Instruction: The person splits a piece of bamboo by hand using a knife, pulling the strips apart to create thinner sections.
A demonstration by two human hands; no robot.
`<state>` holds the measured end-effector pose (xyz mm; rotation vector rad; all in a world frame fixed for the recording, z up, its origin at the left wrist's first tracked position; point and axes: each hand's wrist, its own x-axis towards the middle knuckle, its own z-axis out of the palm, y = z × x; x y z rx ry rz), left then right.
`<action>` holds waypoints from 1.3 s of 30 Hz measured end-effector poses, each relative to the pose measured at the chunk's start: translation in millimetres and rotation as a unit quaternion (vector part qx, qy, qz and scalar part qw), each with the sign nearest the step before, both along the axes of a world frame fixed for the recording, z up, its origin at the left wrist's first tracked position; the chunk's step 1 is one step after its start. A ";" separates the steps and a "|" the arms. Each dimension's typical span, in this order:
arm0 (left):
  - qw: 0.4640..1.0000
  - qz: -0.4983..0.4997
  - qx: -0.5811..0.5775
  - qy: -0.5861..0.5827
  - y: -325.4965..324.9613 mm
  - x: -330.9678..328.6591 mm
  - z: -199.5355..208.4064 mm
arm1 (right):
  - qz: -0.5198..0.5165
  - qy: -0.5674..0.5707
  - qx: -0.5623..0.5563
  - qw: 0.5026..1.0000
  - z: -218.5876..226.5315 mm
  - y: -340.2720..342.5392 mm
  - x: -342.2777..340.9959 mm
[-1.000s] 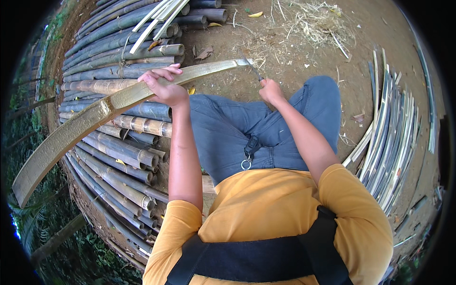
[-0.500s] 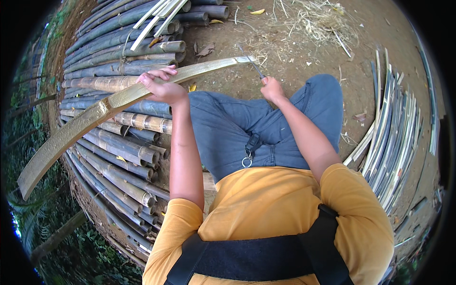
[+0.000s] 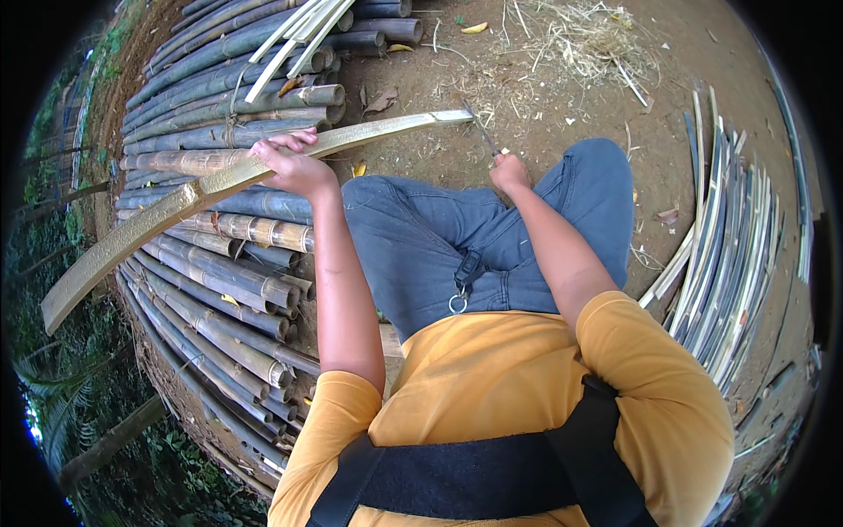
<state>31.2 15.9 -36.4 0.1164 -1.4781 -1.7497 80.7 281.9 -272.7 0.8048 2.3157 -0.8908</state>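
Note:
A long split bamboo strip (image 3: pixel 233 176), pale on its inner face and with a node partway along, slants across my left side. My left hand (image 3: pixel 297 165) grips it from below near its middle, fingers curled over the upper edge. In my right hand (image 3: pixel 510 174), closed around the handle, is a knife (image 3: pixel 484 134) with a narrow dark blade. The blade meets or crosses the strip's far right end; whether it bites into the bamboo cannot be made out. The handle is mostly hidden by my fingers.
Stacked bamboo poles (image 3: pixel 263 230) lie along the left, with several pale strips (image 3: pixel 299 39) on top. Curly shavings (image 3: pixel 597 44) cover the ground ahead. At right rests a bundle of thin bamboo strips (image 3: pixel 724 255). My bent legs (image 3: pixel 404 220) are below my hands.
The bamboo strip's left end has risen, and its right end has dipped slightly. My right hand and the knife have shifted a little right and nearer to me. Both grips stay closed.

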 end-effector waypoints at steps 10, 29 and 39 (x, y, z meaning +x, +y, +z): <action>1.000 -0.018 0.022 -0.005 -10.3 -20.6 14.7 | -0.050 0.072 -0.010 0.996 17.9 2.8 -1.2; 0.999 0.044 0.006 0.013 -39.0 -5.8 22.0 | 0.079 0.014 -0.102 0.992 -19.1 -4.3 0.5; 0.997 0.072 -0.015 -0.002 -44.1 -2.5 29.0 | 0.070 0.054 -0.075 0.993 -2.9 -4.2 0.0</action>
